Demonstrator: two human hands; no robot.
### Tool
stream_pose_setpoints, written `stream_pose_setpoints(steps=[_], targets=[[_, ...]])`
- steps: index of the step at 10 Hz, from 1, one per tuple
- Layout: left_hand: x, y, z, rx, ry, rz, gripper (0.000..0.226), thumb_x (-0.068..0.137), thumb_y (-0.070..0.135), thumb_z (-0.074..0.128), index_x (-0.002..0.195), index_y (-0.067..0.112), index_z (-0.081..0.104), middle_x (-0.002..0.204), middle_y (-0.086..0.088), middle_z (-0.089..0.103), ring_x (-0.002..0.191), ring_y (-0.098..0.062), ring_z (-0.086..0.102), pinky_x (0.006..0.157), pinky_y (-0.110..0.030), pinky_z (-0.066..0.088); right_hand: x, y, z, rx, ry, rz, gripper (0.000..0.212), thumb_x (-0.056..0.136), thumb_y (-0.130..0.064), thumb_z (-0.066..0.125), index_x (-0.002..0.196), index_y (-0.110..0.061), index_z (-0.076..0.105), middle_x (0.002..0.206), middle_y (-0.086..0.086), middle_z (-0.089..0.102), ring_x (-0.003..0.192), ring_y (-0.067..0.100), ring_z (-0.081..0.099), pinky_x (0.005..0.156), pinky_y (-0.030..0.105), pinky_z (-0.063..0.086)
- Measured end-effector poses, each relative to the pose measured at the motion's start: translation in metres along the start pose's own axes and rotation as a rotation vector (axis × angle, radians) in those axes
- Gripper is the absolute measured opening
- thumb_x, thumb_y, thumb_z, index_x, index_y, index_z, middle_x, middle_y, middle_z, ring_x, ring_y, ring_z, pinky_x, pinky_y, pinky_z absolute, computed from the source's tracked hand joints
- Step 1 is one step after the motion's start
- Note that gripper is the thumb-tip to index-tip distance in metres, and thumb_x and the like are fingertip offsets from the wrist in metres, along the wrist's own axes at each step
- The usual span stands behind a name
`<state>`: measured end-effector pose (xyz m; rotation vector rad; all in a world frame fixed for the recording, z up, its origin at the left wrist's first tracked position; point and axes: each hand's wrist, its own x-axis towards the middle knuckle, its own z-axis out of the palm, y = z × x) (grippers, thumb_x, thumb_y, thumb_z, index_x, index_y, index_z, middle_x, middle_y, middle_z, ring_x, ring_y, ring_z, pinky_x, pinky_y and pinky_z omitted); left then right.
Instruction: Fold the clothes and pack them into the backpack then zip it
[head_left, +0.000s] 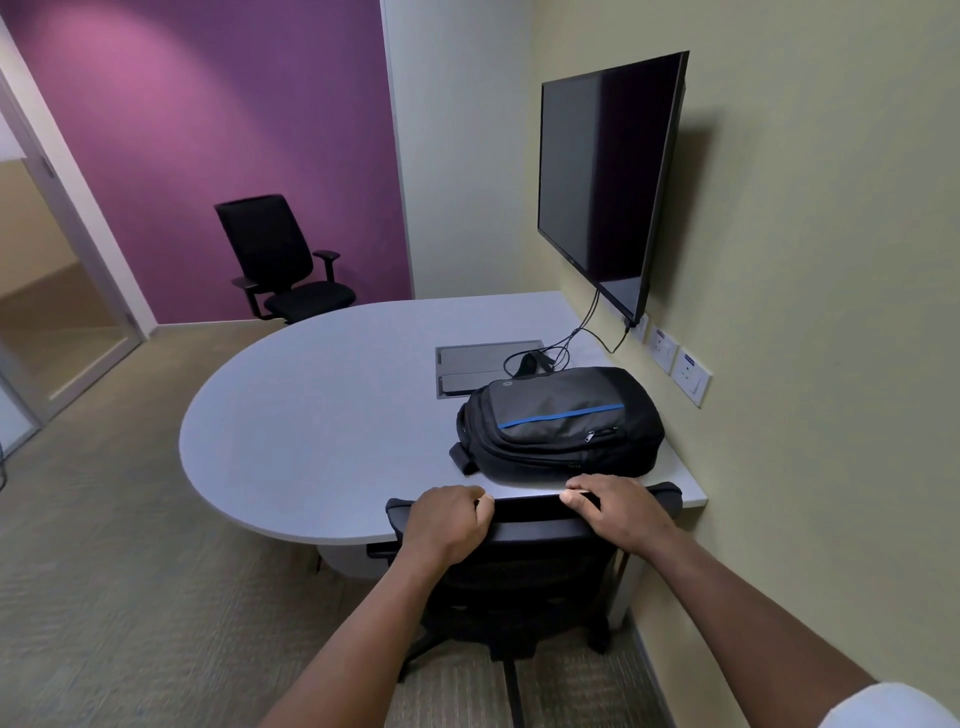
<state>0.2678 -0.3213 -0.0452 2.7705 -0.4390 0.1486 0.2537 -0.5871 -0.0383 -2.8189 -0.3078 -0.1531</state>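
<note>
1. I see the backpack (561, 421) lying flat and zipped on the grey table (322, 395), near the wall side.
2. My left hand (451, 519) curls over the top edge of the black chair back (540, 525), gripping it.
3. My right hand (615, 512) grips the same edge, thumb in front.
4. The backpack sits just beyond both hands, closer to the right one, untouched.

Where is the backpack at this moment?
In the head view the backpack lies flat on the table, at its right side near the wall, below the screen.
</note>
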Motion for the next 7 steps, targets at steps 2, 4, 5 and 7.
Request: stream_pose_setpoints(steps=[2, 4, 5, 7], targets=[[-0.002, -0.007, -0.001, 0.041, -0.028, 0.011, 0.037, 0.094, 0.036, 0.029, 0.066, 0.016, 0.042, 0.064, -0.001, 0.052, 0.066, -0.025, 0.053, 0.060, -0.037, 0.039, 0.002, -0.012, 0.014, -0.100, 0.034, 0.016, 0.087, 0.083, -0.082, -0.003, 0.104, -0.031, 0.065, 0.103, -0.015, 0.070, 0.098, 0.009, 0.063, 0.086, 0.035, 0.046], [0.001, -0.007, -0.001, 0.025, -0.046, -0.001, 0.035, 0.093, 0.033, 0.029, 0.063, 0.017, 0.037, 0.062, 0.000, 0.046, 0.066, -0.024, 0.051, 0.057, -0.035, 0.034, 0.003, -0.013, 0.012, -0.088, 0.028, 0.030, 0.091, 0.080, -0.083, -0.006, 0.105, -0.034, 0.065, 0.103, -0.015, 0.070, 0.098, 0.010, 0.064, 0.085, 0.035, 0.047], [-0.003, -0.004, 0.000, 0.026, -0.074, -0.019, 0.038, 0.095, 0.036, 0.029, 0.066, 0.017, 0.042, 0.066, -0.001, 0.051, 0.069, -0.025, 0.052, 0.058, -0.035, 0.034, -0.001, -0.011, 0.010, -0.055, 0.007, 0.037, 0.095, 0.077, -0.085, -0.007, 0.112, -0.033, 0.064, 0.111, -0.013, 0.069, 0.105, 0.012, 0.063, 0.089, 0.035, 0.045], [0.015, 0.008, -0.037, -0.108, 0.020, -0.084, 0.039, 0.102, 0.046, 0.026, 0.101, 0.022, 0.057, 0.106, -0.003, 0.060, 0.103, -0.027, 0.057, 0.083, -0.040, 0.049, 0.017, -0.006, -0.021, 0.044, 0.051, 0.092, 0.075, 0.091, -0.071, 0.028, 0.140, -0.017, 0.049, 0.142, 0.002, 0.054, 0.130, 0.021, 0.050, 0.107, 0.040, 0.038]])
